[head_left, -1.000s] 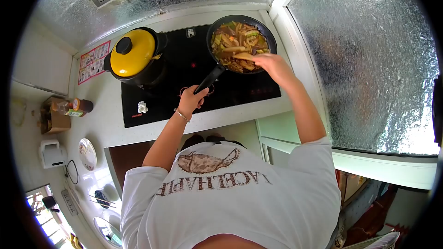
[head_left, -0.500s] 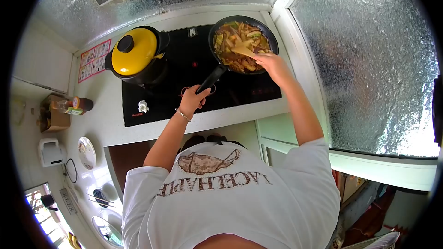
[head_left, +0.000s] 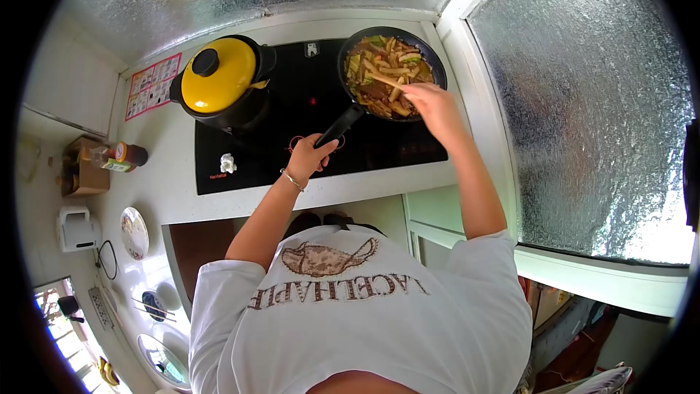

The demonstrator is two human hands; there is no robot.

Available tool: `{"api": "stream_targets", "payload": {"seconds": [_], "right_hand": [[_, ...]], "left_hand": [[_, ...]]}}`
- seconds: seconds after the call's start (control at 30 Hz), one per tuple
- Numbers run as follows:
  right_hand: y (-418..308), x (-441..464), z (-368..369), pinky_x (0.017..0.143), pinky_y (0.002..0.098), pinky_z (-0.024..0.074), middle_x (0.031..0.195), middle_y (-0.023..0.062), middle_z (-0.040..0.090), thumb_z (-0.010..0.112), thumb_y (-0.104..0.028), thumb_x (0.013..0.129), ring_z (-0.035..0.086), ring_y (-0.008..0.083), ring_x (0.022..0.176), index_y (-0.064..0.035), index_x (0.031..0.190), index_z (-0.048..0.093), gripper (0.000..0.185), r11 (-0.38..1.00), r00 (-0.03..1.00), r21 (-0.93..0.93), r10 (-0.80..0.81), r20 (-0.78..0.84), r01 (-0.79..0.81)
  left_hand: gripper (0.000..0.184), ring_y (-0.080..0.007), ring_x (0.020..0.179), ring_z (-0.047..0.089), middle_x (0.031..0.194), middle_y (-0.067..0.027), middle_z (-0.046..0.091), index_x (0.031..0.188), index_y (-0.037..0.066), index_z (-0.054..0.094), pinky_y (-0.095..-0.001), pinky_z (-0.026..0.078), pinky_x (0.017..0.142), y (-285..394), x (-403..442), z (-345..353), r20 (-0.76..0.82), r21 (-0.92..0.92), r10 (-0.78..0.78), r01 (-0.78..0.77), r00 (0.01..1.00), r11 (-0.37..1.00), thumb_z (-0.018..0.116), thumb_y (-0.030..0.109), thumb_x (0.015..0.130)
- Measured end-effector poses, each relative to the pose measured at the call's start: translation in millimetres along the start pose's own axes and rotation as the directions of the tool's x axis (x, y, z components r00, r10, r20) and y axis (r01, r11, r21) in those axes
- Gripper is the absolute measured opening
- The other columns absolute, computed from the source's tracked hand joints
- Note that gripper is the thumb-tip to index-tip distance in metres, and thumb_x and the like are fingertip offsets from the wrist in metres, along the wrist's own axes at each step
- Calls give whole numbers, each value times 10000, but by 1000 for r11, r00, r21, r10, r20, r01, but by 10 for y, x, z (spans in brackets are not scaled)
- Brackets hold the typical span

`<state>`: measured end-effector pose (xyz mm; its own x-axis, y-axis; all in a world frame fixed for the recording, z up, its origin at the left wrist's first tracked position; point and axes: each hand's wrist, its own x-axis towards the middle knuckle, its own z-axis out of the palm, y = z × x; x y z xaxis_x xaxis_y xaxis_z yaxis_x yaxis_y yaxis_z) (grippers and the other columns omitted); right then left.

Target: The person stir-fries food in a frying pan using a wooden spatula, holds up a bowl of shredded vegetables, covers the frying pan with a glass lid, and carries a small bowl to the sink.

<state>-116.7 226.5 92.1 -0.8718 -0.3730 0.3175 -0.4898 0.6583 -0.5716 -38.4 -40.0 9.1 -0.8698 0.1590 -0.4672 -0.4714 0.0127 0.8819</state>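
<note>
A black frying pan [head_left: 348,44] full of sliced brown and green food [head_left: 394,62] sits at the back right of the black cooktop [head_left: 292,80]. My left hand [head_left: 308,157] is wrapped round the pan's black handle [head_left: 340,128]. Over the pan's right side, my right hand [head_left: 436,111] grips a wooden spatula [head_left: 385,80], seen nearly edge-on, with its far end in the food. A black pot [head_left: 240,111] with a yellow lid [head_left: 219,76] stands at the cooktop's left.
A crumpled white item [head_left: 227,163] lies on the cooktop's front left. Jars [head_left: 131,155], a cardboard box [head_left: 86,175], a patterned plate [head_left: 134,233] and a bowl with chopsticks [head_left: 154,306] are along the left counter. A frosted window [head_left: 583,102] is at the right.
The spatula has swept through the food and turned from flat to edge-on, with my right hand moving slightly. My left hand stays on the handle. The whole view has shifted a little.
</note>
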Motion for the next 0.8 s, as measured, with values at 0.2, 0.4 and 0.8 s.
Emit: {"api": "stream_targets", "payload": {"seconds": [0.2,0.4,0.8], "right_hand": [[162,116,526,810,376,467,1004,152,632,591,-99,828,583,319,949,-16,1013,632,207,983,987,-91,-158,6,158],[13,-79,74,808,378,467,998,164,634,588,-85,825,587,324,941,10,1007,627,209,997,983,-51,-46,175,55],[118,52,18,755,339,490,975,148,652,603,-84,817,630,290,869,-13,1006,653,208,1000,999,24,6,44,-7]], "left_hand": [[224,-71,402,408,497,-5,477,708,49,528,-226,340,396,1,-13,7,-24,11,29,-28,999,1000,625,188,856],[213,-72,404,411,499,-6,479,724,43,542,-224,342,398,10,8,14,-23,4,33,-33,999,999,623,190,856],[210,-76,435,447,528,-13,506,774,17,561,-223,353,417,-13,41,-34,10,46,3,-3,1000,999,637,200,842]]}}
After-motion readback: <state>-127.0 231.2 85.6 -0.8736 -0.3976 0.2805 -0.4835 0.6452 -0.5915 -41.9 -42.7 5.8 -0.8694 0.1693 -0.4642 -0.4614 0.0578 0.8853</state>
